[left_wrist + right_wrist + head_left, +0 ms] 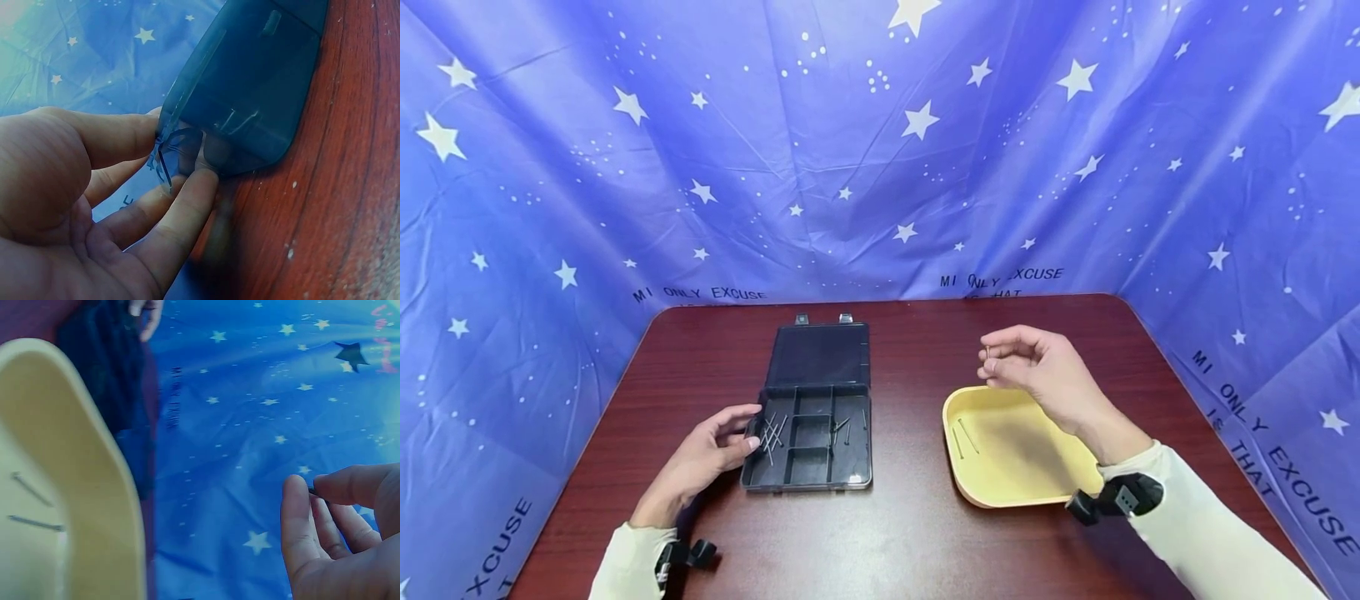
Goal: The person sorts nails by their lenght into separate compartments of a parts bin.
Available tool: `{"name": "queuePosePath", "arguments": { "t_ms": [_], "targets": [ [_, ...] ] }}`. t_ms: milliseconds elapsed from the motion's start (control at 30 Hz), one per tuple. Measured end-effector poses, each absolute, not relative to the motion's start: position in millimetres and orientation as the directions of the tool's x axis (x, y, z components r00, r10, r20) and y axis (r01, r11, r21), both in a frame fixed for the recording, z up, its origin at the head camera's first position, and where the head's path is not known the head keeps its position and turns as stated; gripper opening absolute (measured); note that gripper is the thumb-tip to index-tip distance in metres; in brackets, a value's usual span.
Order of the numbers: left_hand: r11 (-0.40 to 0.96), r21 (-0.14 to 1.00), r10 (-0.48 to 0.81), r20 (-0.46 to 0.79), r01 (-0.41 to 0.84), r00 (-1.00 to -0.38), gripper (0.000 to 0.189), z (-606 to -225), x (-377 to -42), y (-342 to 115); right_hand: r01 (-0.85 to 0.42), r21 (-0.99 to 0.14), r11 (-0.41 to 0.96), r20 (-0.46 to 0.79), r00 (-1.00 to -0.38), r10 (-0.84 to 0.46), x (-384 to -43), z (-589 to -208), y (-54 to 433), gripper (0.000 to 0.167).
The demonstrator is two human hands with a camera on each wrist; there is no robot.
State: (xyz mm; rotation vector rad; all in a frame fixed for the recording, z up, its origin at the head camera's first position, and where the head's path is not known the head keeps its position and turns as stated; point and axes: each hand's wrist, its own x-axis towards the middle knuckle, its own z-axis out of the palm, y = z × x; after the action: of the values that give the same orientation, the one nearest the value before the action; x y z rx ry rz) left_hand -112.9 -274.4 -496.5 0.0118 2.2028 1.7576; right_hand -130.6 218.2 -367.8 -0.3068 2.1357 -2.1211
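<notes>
My left hand (703,454) grips the left edge of a black compartment box (820,354), thumb and fingers on either side of its wall in the left wrist view. Its lid lies open toward the back. Several thin nails (772,436) lie crossed in the left compartment, and a few more (847,432) lie in the right one. Above the far side of a yellow tray (992,500), my right hand (1045,371) pinches a nail (988,353) between thumb and fingertip. Two nails (958,442) lie in the tray's left part.
Both containers stand on a dark red-brown wooden table (895,542), with a strip of tabletop between them. A blue star-patterned cloth (850,167) hangs behind the table and along both sides. Each wrist wears a small black camera (1123,497).
</notes>
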Motion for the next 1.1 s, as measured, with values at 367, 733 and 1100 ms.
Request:
{"name": "queuePosePath", "arguments": {
  "t_ms": [367,733,1100],
  "targets": [
    [0.26,0.948,0.201,-0.239,-0.184,-0.95,0.062,-495.7,-113.4,-275.2,-0.129,-0.987,-0.09,0.147,-0.963,-0.227,-149.2,-327.5,188.6,0.029],
    [0.236,0.956,0.216,-0.228,-0.176,-0.949,0.062,-494.9,-114.6,-275.0,-0.207,-0.971,-0.121,0.232,-0.938,-0.259,-156.4,-307.1,166.2,0.029],
    [0.242,0.953,0.208,-0.234,-0.182,-0.95,0.062,-495.0,-114.2,-275.2,-0.199,-0.968,-0.151,0.233,-0.938,-0.256,-157.4,-310.4,165.5,0.031]
  ]
}}
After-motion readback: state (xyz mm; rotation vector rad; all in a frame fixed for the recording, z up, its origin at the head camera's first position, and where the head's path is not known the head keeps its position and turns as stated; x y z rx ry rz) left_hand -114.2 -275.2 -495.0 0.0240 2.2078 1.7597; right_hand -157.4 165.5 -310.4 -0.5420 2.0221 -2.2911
